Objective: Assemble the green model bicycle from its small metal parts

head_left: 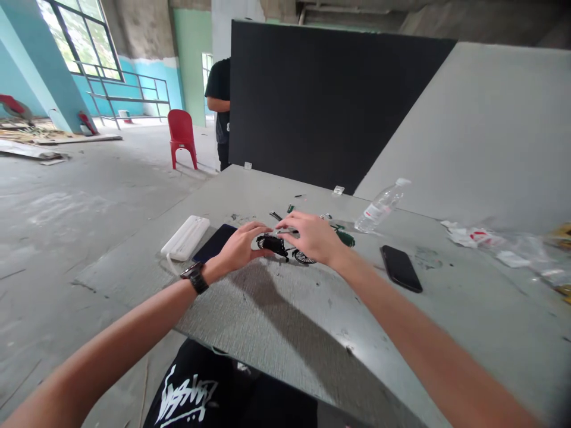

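A small black model bicycle [273,244] with spoked wheels stands on the grey tabletop [312,321]. At its left end is my left hand [243,245], thumb and fingers curved apart around the wheel; whether they touch it is unclear. My right hand [310,236] reaches over the bicycle's top and right part, its fingers bent near the handlebar area. Whatever those fingertips may pinch is too small to make out. Behind my right hand a green model part [343,236] shows, partly covered.
Left of my hands lie a white power bank [185,238] and a dark blue flat object [214,244]. To the right are a clear bottle [381,208], a black phone [401,268] and plastic wrappers [486,239]. A person [219,107] stands behind the upright board [334,107].
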The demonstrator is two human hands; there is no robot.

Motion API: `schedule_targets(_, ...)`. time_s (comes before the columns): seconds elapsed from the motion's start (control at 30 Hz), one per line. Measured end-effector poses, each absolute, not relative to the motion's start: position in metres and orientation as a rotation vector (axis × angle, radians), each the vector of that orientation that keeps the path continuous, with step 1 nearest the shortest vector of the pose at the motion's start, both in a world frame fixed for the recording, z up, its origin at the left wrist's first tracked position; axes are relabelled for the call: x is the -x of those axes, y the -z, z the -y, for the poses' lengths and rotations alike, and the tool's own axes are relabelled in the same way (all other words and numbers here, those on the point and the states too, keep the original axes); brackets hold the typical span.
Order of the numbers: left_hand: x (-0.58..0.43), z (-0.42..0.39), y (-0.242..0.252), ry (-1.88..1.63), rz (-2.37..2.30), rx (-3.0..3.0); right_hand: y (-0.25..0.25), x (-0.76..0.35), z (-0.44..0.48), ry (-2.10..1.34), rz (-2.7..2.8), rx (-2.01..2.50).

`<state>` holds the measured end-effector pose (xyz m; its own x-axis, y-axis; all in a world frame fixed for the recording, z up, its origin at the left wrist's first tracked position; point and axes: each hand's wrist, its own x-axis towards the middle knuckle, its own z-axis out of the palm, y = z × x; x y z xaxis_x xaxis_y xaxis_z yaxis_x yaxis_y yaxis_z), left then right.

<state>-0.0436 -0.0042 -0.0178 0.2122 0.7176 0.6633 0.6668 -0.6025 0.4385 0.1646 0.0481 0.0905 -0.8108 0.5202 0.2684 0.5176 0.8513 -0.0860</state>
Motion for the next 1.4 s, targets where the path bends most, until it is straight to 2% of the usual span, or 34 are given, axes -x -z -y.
schedule_targets(0.27, 0.045, 0.002, 0.024, -1.326, -1.296, -2.478, -0.079, -0.147, -0.023, 0.606, 2.919, 0.929)
schedule_targets(0.4, 0.042, 0.005, 0.022, -1.306, -1.318, -2.482, -0.072, -0.147, -0.018, 0.784, 2.917, 0.986)
schedule_targets(0.7, 0.041, 0.005, 0.022, -1.258, -1.378, -2.493, -0.067, -0.149, -0.014, 0.773, 2.901, 1.016)
schedule_targets(0.93, 0.04, 0.007, 0.021, -1.272, -1.34, -2.492, -0.078, -0.155, -0.022, 0.618, 2.847, 0.99)
schedule_targets(1.17, 0.042, 0.005, 0.024, -1.253, -1.365, -2.485, -0.07, -0.149, -0.016, 0.822, 2.874, 0.961)
schedule_targets(1.4, 0.043, 0.005, 0.026, -1.215, -1.403, -2.491, -0.063, -0.145, -0.01, 0.761, 2.849, 1.043)
